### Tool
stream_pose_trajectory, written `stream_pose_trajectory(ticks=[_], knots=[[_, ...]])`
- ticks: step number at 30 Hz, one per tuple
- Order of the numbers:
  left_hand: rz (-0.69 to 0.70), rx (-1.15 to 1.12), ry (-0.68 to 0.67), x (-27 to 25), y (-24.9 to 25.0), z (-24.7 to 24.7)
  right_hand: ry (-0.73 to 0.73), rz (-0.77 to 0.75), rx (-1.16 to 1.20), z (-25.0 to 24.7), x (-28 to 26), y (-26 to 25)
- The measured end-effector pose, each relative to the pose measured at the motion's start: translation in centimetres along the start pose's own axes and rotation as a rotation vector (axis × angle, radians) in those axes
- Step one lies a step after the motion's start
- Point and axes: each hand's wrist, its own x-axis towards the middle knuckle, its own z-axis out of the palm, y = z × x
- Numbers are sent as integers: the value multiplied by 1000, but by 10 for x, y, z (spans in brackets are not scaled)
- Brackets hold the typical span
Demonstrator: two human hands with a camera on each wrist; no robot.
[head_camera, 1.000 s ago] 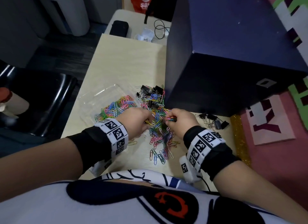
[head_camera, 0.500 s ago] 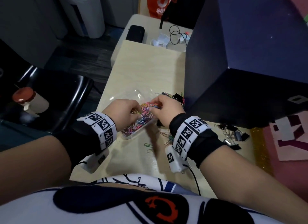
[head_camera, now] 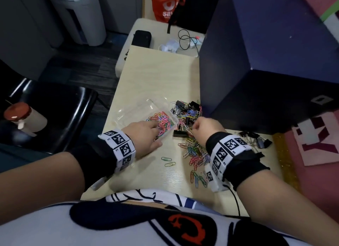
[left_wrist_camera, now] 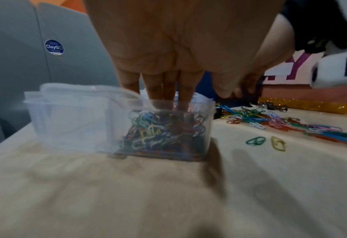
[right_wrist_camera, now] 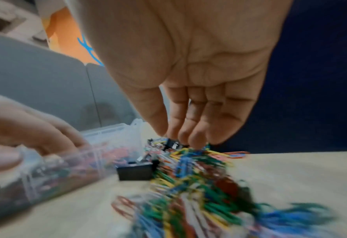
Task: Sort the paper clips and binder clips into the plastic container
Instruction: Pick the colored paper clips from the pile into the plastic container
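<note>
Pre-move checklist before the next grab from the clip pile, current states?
1. Plastic container upright on the table: ok.
2. Left hand steadying it, fingers in the paper-clip compartment: ok.
3. Right hand at the loose pile: ok.
4. Right hand holding clips: cannot tell, picture blurred.
5. Binder clips still mixed into the pile: not ok.
6. Second compartment free for binder clips: ok, looks empty.
</note>
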Motion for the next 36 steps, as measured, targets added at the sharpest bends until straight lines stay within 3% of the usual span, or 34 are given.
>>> stream_pose_trajectory(ticks=[4, 8, 12, 16, 25, 33, 36], knots=[[-49, 30, -28, 0, 2, -7, -76, 77, -80, 9, -8, 25], [-59, 35, 113, -1, 17, -13, -80, -56, -30, 31, -25, 37], [70, 108, 208, 5, 45, -14, -4, -138, -104, 48, -35, 49], [123, 244, 164, 17, 70, -6, -26, -149, -62, 46, -40, 66], [29, 325, 85, 30, 84, -3, -27, -127, -17, 26, -31, 93], [13, 308, 61, 24, 83, 1, -157, -441, -99, 30, -17, 69], [-1, 228, 79, 24, 84, -4, -204, -476, -216, 32, -17, 66]])
